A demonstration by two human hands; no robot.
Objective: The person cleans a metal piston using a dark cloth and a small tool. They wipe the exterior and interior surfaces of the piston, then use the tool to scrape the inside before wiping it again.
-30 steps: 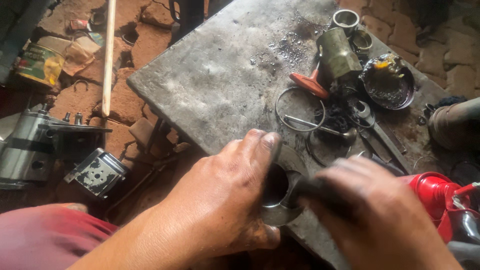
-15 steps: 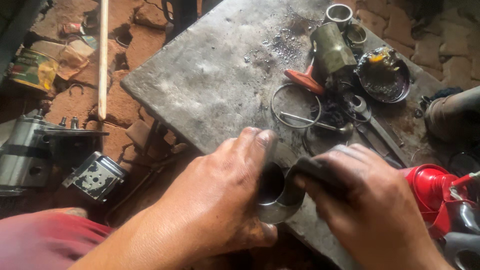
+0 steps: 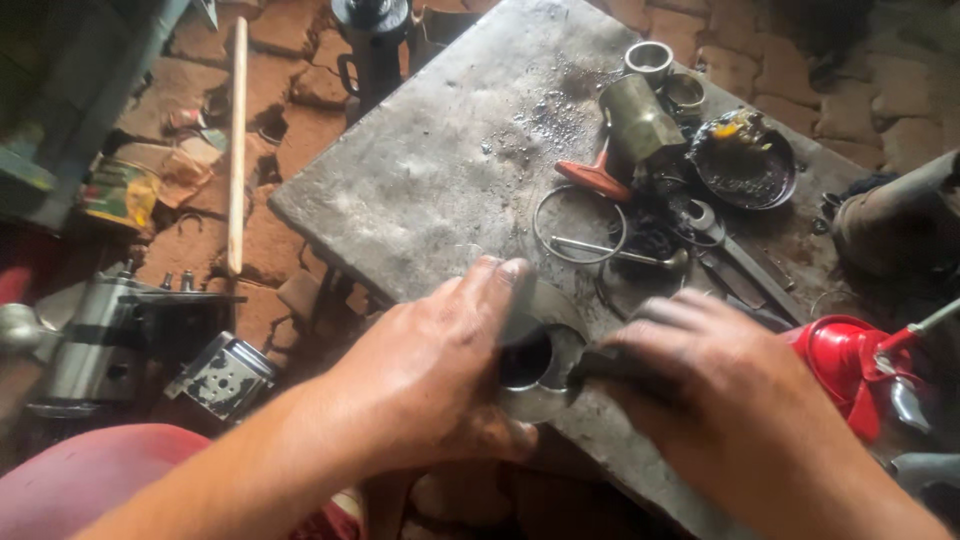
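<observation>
Both hands barely shifted since earlier frame: left hand (image 3: 440, 385) grips one metal ring (image 3: 535, 360) at near counter (image 3: 420, 190) edge; right hand (image 3: 730, 400) clenched on one dark tool (image 3: 600, 365) touching ring.

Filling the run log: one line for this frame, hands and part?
left hand: grips metal ring part at table edge | right hand: holds dark tool at ring bore | nearby: wire ring, red oil can

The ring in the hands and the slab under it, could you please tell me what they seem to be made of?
The ring, held by the left hand while the right hand presses a dark tool into it, looks like bare steel: grey with a dull shine. The slab looks like rough grey metal plate, stained and dusty, though stone cannot be ruled out.
</observation>
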